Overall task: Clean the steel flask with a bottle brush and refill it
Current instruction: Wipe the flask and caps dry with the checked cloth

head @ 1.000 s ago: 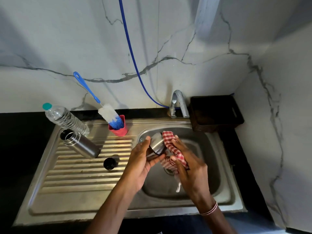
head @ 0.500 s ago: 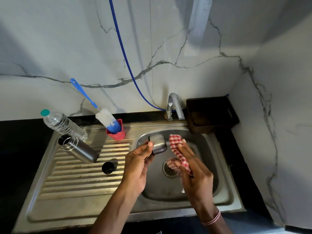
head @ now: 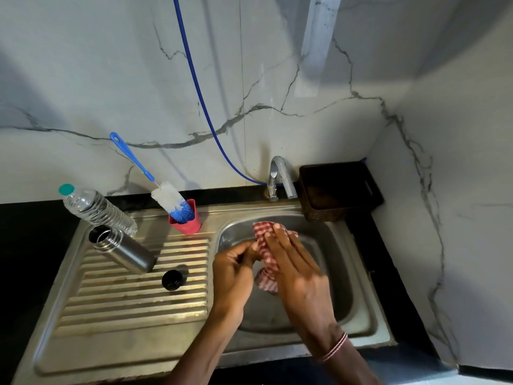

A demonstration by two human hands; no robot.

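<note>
Over the sink [head: 358,276], my left hand [head: 233,270] was curled shut, contents hidden; my right hand [head: 299,270] pressed one cloth [head: 263,240] with flat fingers. One flask [head: 125,252], one brush [head: 166,195] stood left.

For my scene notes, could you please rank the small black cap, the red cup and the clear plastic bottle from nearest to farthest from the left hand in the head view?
From the left hand:
1. Black cap, just to its left on the ribbed drainboard.
2. Red cup, farther back, holding the brush.
3. Plastic bottle, far left at the back corner of the drainboard.
</note>
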